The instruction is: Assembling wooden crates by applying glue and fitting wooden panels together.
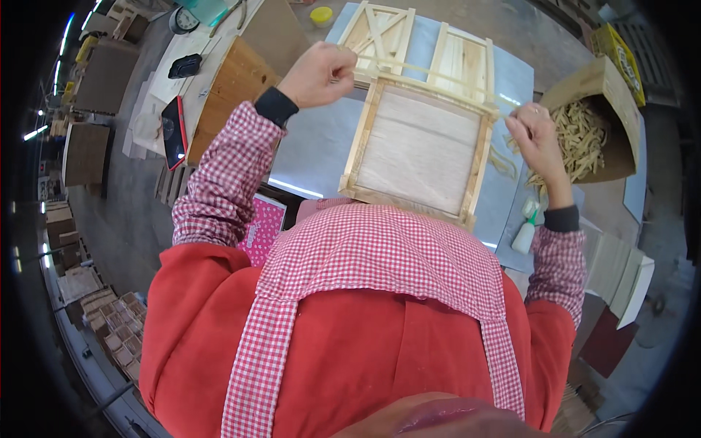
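A pale, flat rubber band (438,74) is stretched between my two hands, across the far end of a square wooden frame. My left hand (319,74) is closed on one end of it, beyond the frame's far left corner. At the far right corner, my right hand (537,139) pinches the other end. The wooden frame (358,131) has a whitish, wood-grained panel inside its light rails. It lies at the table's near edge, close to my apron. Whether the band touches the far rail, I cannot tell.
Two slatted wooden pieces (376,36) lie beyond the frame on the grey-blue table (314,157). Right of my right hand, a carton (621,109) holds many tan bands. A white glue bottle (524,237) with a green cap lies nearby. A red-edged phone (174,131) rests at left.
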The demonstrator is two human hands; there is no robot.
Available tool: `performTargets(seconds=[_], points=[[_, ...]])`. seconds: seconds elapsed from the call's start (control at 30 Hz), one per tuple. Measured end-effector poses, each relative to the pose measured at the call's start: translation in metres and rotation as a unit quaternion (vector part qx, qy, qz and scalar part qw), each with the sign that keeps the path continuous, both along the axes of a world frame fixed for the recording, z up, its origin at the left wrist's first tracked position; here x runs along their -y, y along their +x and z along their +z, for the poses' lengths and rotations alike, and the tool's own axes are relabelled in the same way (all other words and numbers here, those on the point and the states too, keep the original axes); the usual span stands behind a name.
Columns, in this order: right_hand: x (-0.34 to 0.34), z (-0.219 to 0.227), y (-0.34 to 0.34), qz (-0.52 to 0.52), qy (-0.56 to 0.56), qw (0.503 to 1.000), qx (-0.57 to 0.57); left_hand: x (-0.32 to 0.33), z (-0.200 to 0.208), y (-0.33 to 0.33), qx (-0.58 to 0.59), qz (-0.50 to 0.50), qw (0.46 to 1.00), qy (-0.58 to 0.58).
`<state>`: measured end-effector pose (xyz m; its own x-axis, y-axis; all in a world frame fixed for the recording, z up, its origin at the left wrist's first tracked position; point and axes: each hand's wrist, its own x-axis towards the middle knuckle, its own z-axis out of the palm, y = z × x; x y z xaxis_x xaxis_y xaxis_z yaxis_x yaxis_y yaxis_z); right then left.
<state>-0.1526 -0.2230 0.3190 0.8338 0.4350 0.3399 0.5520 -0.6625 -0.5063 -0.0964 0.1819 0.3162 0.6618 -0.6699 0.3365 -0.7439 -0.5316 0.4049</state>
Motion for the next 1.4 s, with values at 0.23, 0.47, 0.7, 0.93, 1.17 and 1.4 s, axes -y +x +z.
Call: performTargets(seconds=[0.23,0.47,0.7,0.93,1.17,1.4], points=[[-0.016,0.003,-0.083,0.053,0.053,0.996,-0.055,-0.011,0.02,-0.082,-0.139,-0.053,0.988,-0.04],[-0.035,0.029,-0.13,0.08,0.013,0.986,-0.143,-0.017,0.027,-0.126,-0.208,-0.07,0.975,-0.038],[-0.033,-0.003,-0.138,0.089,0.008,0.996,0.001,-0.014,0.006,-0.141,-0.005,-0.019,0.999,-0.05],[-0.044,-0.029,-0.143,0.056,0.03,0.99,0.127,-0.006,-0.007,-0.151,0.14,-0.017,0.989,0.04],[-0.043,-0.044,-0.165,-0.001,0.037,0.991,0.131,0.005,-0.028,-0.177,0.163,0.064,0.985,0.003],[-0.083,-0.049,-0.181,-0.128,0.073,0.982,0.118,0.033,-0.036,-0.2,0.018,0.215,0.972,-0.091]])
